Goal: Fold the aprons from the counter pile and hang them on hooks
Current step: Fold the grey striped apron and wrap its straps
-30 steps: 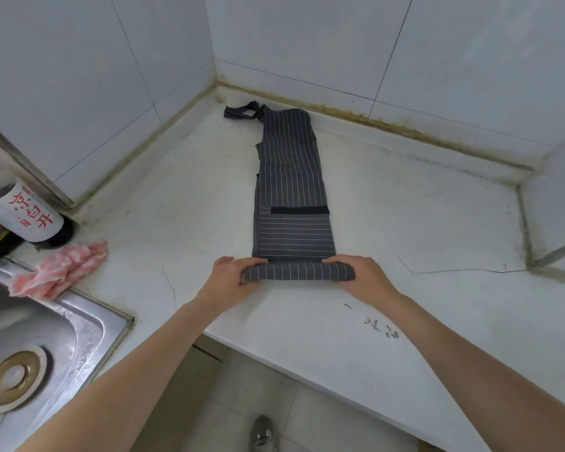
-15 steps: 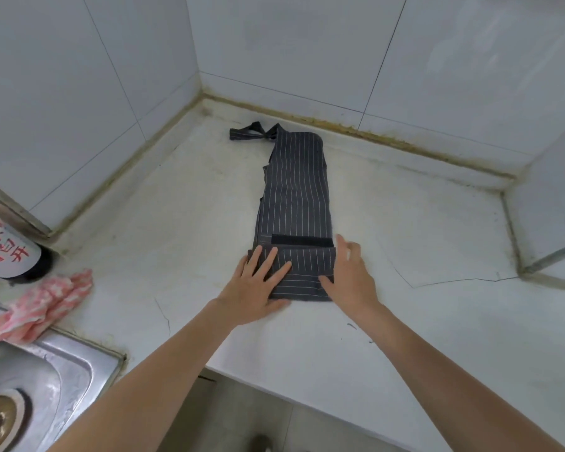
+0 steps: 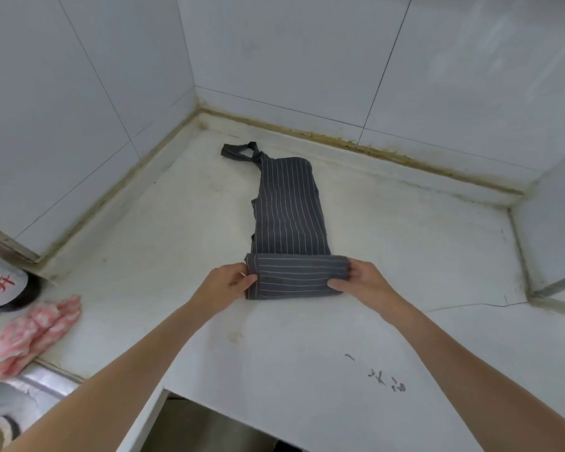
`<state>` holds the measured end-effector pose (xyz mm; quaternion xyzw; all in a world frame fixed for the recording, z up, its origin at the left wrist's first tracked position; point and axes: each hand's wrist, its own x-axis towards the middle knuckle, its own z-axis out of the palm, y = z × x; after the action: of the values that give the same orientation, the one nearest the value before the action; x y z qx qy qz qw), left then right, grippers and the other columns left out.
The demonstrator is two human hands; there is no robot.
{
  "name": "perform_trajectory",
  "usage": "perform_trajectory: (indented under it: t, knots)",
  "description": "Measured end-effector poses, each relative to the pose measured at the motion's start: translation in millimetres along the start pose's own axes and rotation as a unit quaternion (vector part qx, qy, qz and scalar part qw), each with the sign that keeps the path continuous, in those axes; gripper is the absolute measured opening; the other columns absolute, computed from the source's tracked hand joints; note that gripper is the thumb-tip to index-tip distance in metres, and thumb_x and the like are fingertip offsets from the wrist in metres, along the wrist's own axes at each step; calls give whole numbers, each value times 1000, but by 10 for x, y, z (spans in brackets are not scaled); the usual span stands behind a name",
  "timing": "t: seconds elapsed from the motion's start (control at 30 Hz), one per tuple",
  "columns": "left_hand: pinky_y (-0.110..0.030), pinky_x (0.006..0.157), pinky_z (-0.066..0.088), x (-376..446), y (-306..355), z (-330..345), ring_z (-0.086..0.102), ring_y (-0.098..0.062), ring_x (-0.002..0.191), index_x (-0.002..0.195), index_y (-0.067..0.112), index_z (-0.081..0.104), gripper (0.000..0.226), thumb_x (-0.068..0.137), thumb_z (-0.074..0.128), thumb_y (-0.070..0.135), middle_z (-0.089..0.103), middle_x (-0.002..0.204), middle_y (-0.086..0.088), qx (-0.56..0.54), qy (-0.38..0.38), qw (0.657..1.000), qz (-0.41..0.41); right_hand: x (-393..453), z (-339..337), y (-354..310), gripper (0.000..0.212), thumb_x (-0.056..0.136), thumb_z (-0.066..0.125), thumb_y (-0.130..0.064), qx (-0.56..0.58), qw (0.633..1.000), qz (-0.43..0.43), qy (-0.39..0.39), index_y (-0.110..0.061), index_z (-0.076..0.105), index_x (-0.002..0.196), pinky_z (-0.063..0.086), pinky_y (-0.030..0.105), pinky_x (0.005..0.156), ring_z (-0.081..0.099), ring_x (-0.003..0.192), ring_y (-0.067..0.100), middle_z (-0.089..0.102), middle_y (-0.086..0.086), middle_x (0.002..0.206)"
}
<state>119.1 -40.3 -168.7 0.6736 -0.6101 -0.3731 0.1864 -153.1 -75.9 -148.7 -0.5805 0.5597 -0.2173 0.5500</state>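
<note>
On the white counter [image 3: 307, 370], seen from the head camera, a grey pinstriped apron [image 3: 289, 210] lies as a long narrow strip running toward twelve o'clock, its neck strap [image 3: 238, 151] near the tiled corner. The left hand [image 3: 224, 283] and right hand [image 3: 361, 282] each pinch one end of the rolled near end [image 3: 296, 277]. To fold well, both hands should probably advance together, keeping the roll square to the stripes and snug. At nine o'clock lie a pink cloth [image 3: 30, 337] and a bottle [image 3: 0, 282].
</note>
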Motion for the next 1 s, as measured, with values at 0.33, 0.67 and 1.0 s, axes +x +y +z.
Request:
perform_trajectory:
  t: [0.33, 0.67, 1.0]
  knots:
    - [-43, 86, 49, 62, 131, 287, 64, -29, 98, 121, 14, 53, 47, 90, 46, 48, 63, 114, -10, 333, 180, 915, 140, 251, 245, 57, 31, 96, 52, -19, -186, 980, 26, 69, -5, 44, 121, 42, 16, 65, 55, 92, 20, 57, 8, 111]
    - [-27, 102, 31, 273, 405, 132, 41, -20, 123, 147, 29, 20, 79, 77, 48, 51, 35, 147, -4, 305, -160, 922, 178, 65, -1, 73, 78, 88, 53, -21, -597, 778, -183, -75, -15, 8, 151, -7, 33, 116, -8, 145, 21, -3, -1, 159]
    - [-26, 70, 53, 318, 415, 7, 60, -17, 94, 124, 15, 42, 42, 92, 54, 40, 57, 111, -3, -240, -56, 953, -178, 445, -161, -321, 41, 81, 73, -31, -182, 983, 15, -30, -17, 50, 111, 37, 16, 61, 50, 82, 11, 52, -5, 93]
